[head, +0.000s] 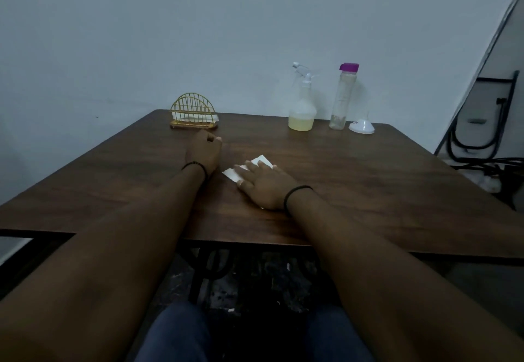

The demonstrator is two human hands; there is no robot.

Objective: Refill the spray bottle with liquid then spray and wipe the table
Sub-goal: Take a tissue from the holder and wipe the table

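Spray bottle (302, 103) upright, yellowish liquid low; napkin (249, 168) flat on table (368, 180).

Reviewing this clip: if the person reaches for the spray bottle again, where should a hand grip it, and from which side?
Probably the narrow neck of the spray bottle, just under the trigger head, coming from the near side. The bottle stands upright at the table's far edge, its nozzle points left, and the purple-capped bottle crowds its right.
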